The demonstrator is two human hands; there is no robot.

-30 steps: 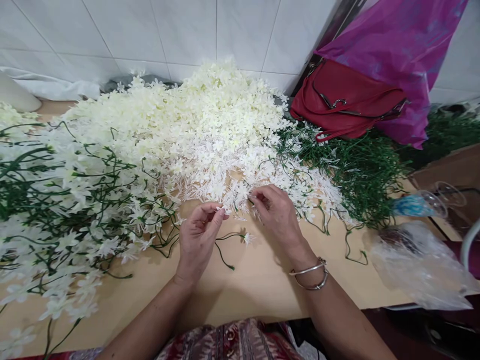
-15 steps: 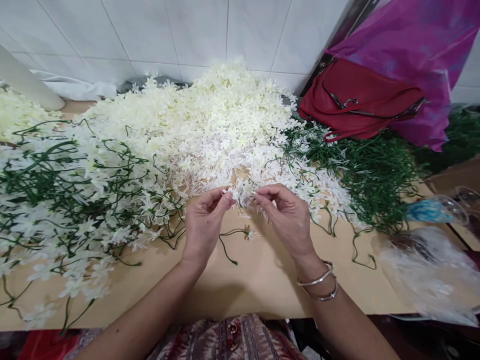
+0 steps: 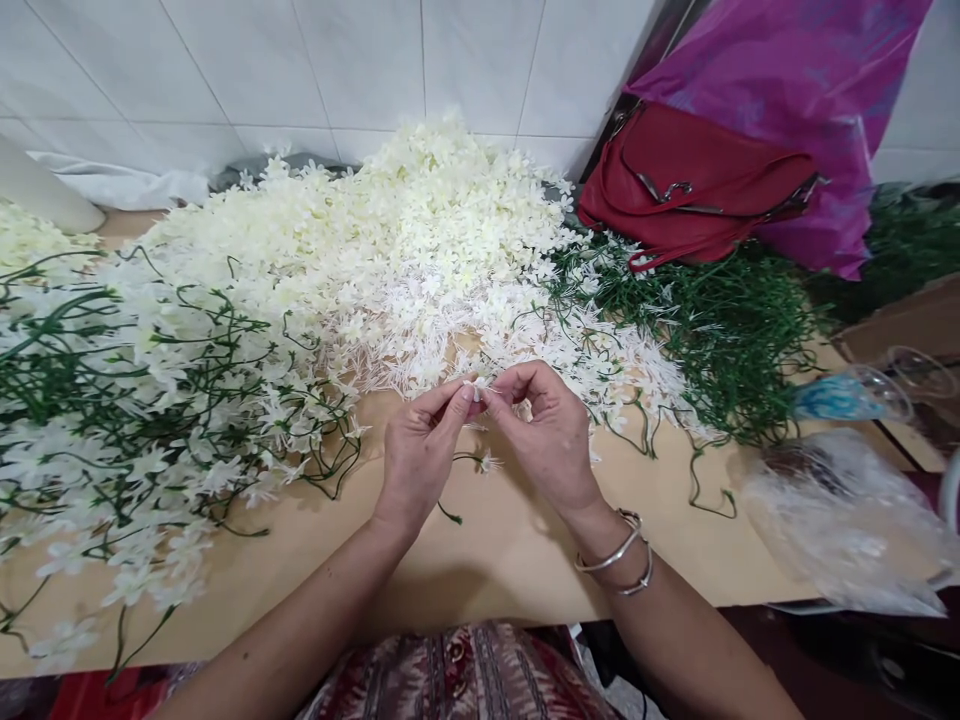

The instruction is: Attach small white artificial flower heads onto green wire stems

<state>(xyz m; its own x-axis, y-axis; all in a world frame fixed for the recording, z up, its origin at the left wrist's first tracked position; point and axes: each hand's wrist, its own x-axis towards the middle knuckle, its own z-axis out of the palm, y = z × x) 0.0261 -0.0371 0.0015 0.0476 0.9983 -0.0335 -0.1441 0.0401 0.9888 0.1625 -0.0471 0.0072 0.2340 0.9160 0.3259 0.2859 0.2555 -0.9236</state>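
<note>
My left hand pinches a small white artificial flower between thumb and forefinger. Right up against it, my right hand is closed in a pinch on a small white flower part, mostly hidden by the fingertips. Below the hands, a green stem with a white spiky tip lies on the table, partly covered by my left hand. Just beyond the fingers are loose white stamen pieces and a big heap of cream flower heads.
To the left is a pile of white flowers on green stems. Bare green stems are heaped at the right, near a red handbag and purple plastic bag. A clear plastic bag sits on the table's right edge.
My hands have come together, so the fingertips now meet at the white flower; before, there was a gap between them. The whole view has shifted slightly.
</note>
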